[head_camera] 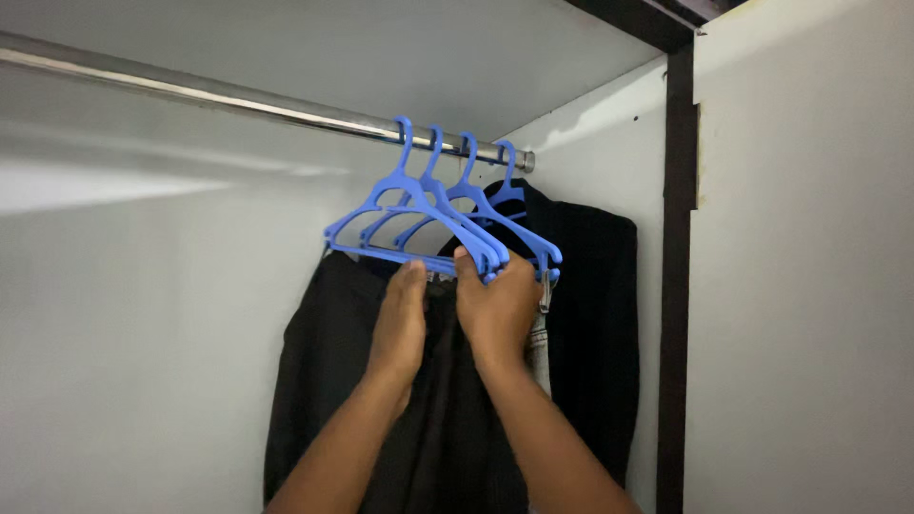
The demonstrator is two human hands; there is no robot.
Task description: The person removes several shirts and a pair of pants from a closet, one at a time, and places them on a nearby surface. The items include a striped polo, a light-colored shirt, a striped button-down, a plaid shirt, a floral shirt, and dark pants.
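Blue hangers hang just above both hands: right hand grips their lower bars, left hand open, fingertips touching

1. Packages: none visible inside the wardrobe.
2. Labels: none discernible on any item in view.
3. Signs: none on the walls or door panel.
4. Screens: none present.
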